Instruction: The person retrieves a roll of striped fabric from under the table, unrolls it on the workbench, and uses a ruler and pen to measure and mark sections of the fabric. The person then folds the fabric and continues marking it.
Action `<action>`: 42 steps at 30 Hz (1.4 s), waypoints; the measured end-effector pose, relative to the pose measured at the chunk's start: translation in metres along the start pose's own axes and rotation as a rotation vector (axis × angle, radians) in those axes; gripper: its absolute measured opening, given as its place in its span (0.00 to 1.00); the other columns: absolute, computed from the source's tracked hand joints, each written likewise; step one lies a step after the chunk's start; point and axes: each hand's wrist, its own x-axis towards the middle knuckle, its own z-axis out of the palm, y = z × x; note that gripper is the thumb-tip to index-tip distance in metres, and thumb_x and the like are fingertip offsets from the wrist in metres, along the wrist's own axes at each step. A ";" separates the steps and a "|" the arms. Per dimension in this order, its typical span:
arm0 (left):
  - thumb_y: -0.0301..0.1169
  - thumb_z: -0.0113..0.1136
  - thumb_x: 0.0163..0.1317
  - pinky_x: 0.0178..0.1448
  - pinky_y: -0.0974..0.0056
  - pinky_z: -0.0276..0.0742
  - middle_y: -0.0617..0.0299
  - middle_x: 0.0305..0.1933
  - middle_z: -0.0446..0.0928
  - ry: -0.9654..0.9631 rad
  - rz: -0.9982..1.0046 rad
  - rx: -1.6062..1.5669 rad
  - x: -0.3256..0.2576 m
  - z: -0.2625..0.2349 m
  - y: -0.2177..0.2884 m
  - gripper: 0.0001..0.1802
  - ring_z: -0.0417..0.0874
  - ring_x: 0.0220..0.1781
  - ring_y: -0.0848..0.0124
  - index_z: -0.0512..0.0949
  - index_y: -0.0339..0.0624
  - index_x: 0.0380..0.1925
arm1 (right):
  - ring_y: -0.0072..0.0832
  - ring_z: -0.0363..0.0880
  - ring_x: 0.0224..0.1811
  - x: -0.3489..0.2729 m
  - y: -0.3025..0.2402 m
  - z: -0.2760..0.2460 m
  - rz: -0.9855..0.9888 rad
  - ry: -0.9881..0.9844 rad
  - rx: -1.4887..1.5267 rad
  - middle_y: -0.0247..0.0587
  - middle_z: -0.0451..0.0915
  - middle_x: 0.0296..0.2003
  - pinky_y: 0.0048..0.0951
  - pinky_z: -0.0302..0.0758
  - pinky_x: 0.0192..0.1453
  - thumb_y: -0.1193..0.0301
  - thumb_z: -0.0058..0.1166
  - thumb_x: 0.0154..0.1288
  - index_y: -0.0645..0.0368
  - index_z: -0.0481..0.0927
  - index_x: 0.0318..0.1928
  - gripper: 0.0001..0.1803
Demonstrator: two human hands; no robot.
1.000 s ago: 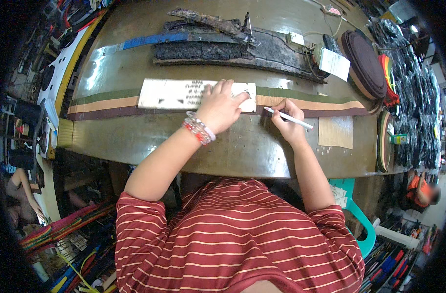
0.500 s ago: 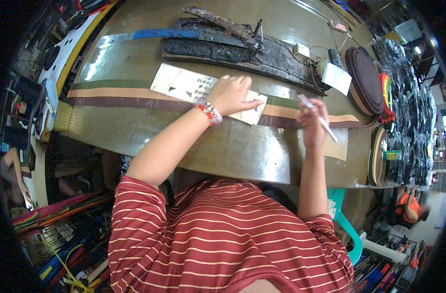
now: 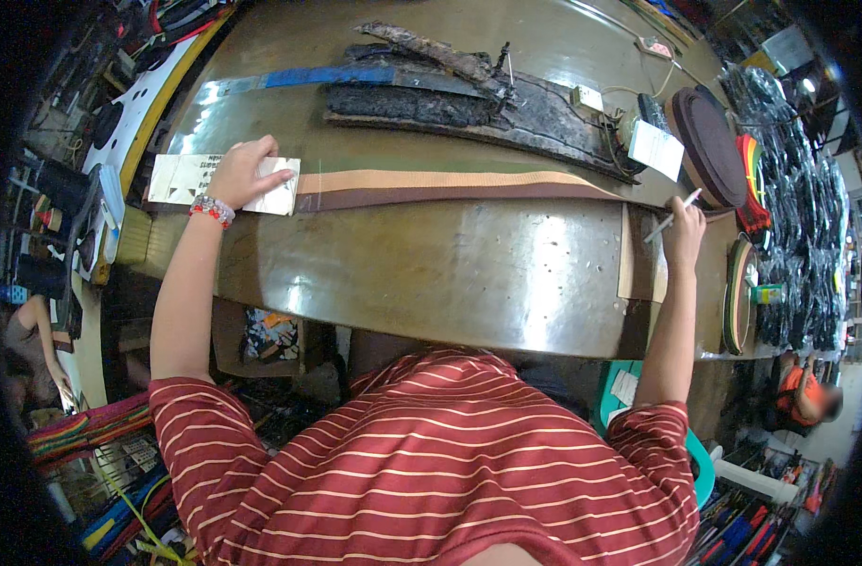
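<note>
A long strap (image 3: 450, 179) in green, tan and dark brown bands lies along the table. Across its left end rests a white card template (image 3: 173, 177) with dark marks and writing. My left hand (image 3: 250, 175), with a beaded bracelet at the wrist, grips the card from above, thumb stretched along its right part. On the right, my right hand (image 3: 686, 226) is closed round a slim white pen (image 3: 659, 229). That hand is at the strap's right end, beside the large brown roll of webbing (image 3: 700, 141); whether its fingers also pinch the strap is hidden.
Beyond the strap sits a blackened work board (image 3: 421, 99) with a burnt-looking bar and an upright metal pin. A brown sheet (image 3: 636, 250) lies near my right hand. Plastic-wrapped black goods (image 3: 799, 189) fill the right side. A teal chair (image 3: 700, 467) stands below the table edge.
My left hand and the card have moved left along the strap to its left end. My right hand, still with the pen, has gone right to the webbing roll.
</note>
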 end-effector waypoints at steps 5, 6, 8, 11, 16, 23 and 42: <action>0.48 0.58 0.56 0.41 0.57 0.69 0.53 0.31 0.74 0.269 0.053 -0.076 0.008 0.011 0.005 0.21 0.75 0.35 0.54 0.70 0.40 0.35 | 0.44 0.73 0.38 -0.025 0.044 0.010 0.104 0.302 0.027 0.47 0.75 0.32 0.41 0.68 0.40 0.80 0.52 0.48 0.58 0.75 0.34 0.10; 0.47 0.56 0.57 0.41 0.57 0.69 0.54 0.31 0.73 0.268 0.060 -0.054 0.011 0.014 0.009 0.20 0.74 0.35 0.54 0.70 0.40 0.35 | 0.45 0.74 0.37 -0.034 0.046 0.004 0.142 0.220 -0.066 0.47 0.76 0.34 0.41 0.69 0.39 0.80 0.54 0.47 0.59 0.74 0.32 0.09; 0.45 0.54 0.60 0.42 0.58 0.69 0.55 0.31 0.72 0.279 0.115 -0.023 0.022 0.010 0.019 0.18 0.73 0.35 0.55 0.70 0.40 0.34 | 0.44 0.75 0.39 -0.046 0.038 -0.016 0.016 -0.330 0.038 0.49 0.76 0.35 0.40 0.70 0.41 0.79 0.56 0.46 0.60 0.74 0.34 0.11; 0.44 0.50 0.63 0.33 0.62 0.68 0.57 0.24 0.70 0.566 0.037 -0.300 0.029 -0.017 0.058 0.16 0.74 0.27 0.65 0.70 0.41 0.31 | 0.39 0.76 0.47 -0.030 -0.006 -0.066 0.155 -0.178 0.544 0.49 0.78 0.42 0.38 0.70 0.49 0.67 0.64 0.49 0.61 0.74 0.36 0.17; 0.37 0.44 0.65 0.27 0.71 0.53 0.72 0.14 0.60 0.499 0.771 -1.619 0.062 -0.078 0.164 0.11 0.56 0.19 0.79 0.64 0.48 0.24 | 0.50 0.65 0.62 0.027 -0.180 -0.121 -0.508 0.139 1.396 0.63 0.67 0.57 0.48 0.59 0.64 0.49 0.73 0.31 0.59 0.66 0.41 0.41; 0.36 0.45 0.65 0.59 0.62 0.72 0.51 0.50 0.73 0.893 0.539 -1.565 0.038 -0.069 0.178 0.18 0.76 0.51 0.63 0.69 0.36 0.50 | 0.43 0.72 0.52 0.053 -0.259 -0.111 -0.562 0.102 1.028 0.54 0.71 0.51 0.37 0.68 0.54 0.66 0.71 0.32 0.59 0.68 0.43 0.34; 0.26 0.53 0.57 0.68 0.57 0.61 0.46 0.59 0.67 0.238 0.018 -0.259 -0.065 0.064 0.176 0.23 0.64 0.65 0.55 0.68 0.29 0.53 | 0.41 0.66 0.57 0.014 -0.260 -0.021 -0.523 -0.332 0.826 0.39 0.72 0.54 0.42 0.61 0.58 0.60 0.69 0.40 0.49 0.78 0.39 0.23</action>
